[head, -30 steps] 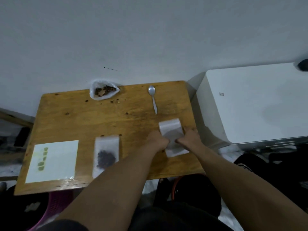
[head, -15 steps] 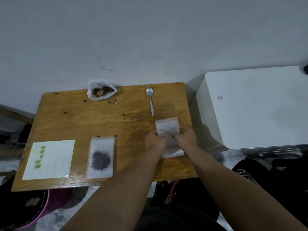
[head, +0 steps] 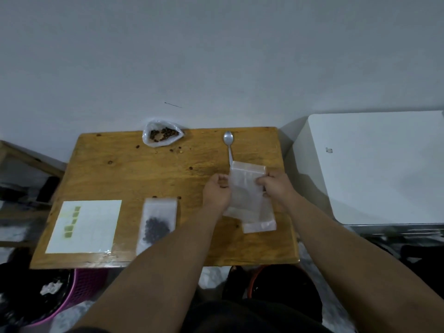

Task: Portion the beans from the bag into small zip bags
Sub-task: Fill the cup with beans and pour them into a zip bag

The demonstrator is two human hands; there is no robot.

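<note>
Left hand [head: 216,194]: empty zip bag [head: 247,191] is pinched by its left edge.
Right hand [head: 276,186]: its right edge is pinched.
Bean bag [head: 162,136]: set well apart, behind.

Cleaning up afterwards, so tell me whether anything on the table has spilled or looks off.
A few loose beans lie scattered on the table beside the open bag at its far edge; other dark specks may be wood knots.
</note>
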